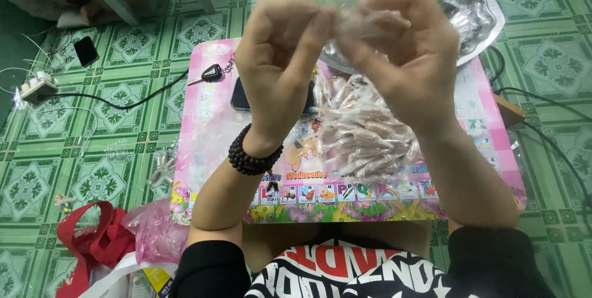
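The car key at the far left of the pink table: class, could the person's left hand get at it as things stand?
Probably yes. The car key lies uncovered on the pink table, nothing on it, but the left hand is pinching a small clear bag with the right hand.

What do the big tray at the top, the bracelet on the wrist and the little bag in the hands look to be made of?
The tray looks like thin pressed metal: silvery, shiny, with a wavy embossed rim. The bracelet is a string of dark round beads, matte, perhaps wood, though that is not certain. The small bag, pinched between the left hand and right hand, looks like clear thin plastic film, crinkled and glossy.
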